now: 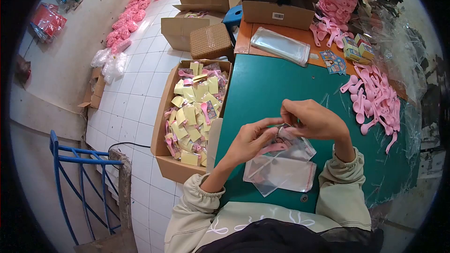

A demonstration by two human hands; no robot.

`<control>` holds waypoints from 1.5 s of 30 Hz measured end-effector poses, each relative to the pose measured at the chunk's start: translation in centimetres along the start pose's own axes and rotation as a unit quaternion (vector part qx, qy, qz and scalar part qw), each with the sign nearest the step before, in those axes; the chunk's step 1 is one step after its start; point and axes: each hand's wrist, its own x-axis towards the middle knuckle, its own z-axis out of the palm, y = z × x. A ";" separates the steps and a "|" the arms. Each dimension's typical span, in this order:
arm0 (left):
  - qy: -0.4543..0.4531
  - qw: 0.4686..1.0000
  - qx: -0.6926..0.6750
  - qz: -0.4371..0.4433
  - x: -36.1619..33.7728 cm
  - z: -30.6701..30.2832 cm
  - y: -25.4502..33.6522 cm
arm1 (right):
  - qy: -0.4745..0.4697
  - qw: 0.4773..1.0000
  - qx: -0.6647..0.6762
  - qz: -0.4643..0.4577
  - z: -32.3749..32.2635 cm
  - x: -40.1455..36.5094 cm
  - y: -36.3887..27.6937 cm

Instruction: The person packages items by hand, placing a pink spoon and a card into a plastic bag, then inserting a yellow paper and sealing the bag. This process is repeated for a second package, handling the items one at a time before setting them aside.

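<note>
Over the green table [272, 82], my left hand [253, 139] pinches the edge of a clear plastic bag [300, 148] between thumb and forefinger. A pink spoon [273, 148] shows through the film just below my fingers. My right hand [315, 120] is closed at the same bag's upper edge, its fingertips close beside my left thumb. Under both hands lie more flat clear bags [293, 174], overlapping one another on the table. A pile of loose pink spoons [375, 96] spreads to the right of my right hand.
Left of the table stands a cardboard box [161, 159] full of packed bags with yellow cards and pink spoons. Beyond my hands are a stack of clear bags [281, 46], blue cards [333, 62] and small yellow boxes [357, 49]. A blue metal chair [79, 157] is at left.
</note>
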 end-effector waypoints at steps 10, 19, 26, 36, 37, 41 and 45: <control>-0.003 0.946 0.323 -0.026 -0.3 -1.5 1.6 | 0.078 0.997 -0.001 0.016 0.9 -1.0 1.7; -0.027 0.998 0.055 -0.012 0.1 -2.2 0.6 | 0.198 0.902 0.335 0.187 1.4 -5.9 3.6; 0.083 0.979 0.184 0.036 -0.1 -0.5 -1.0 | 0.243 0.929 0.233 0.157 1.8 -6.0 4.9; 0.003 0.984 -0.122 -0.133 -1.4 0.1 -3.9 | 0.167 0.980 -0.095 0.052 6.7 -3.5 2.8; -0.007 0.981 -0.131 -0.141 -1.6 -0.1 -3.7 | 0.165 0.979 -0.108 0.055 7.1 -3.5 2.9; -0.015 0.983 -0.125 -0.137 -1.9 -0.7 -4.5 | 0.178 0.976 -0.120 0.029 9.1 -2.7 3.3; -0.024 0.990 -0.068 -0.124 -2.0 -0.7 -4.2 | 0.132 0.990 -0.032 0.032 9.8 -2.0 4.0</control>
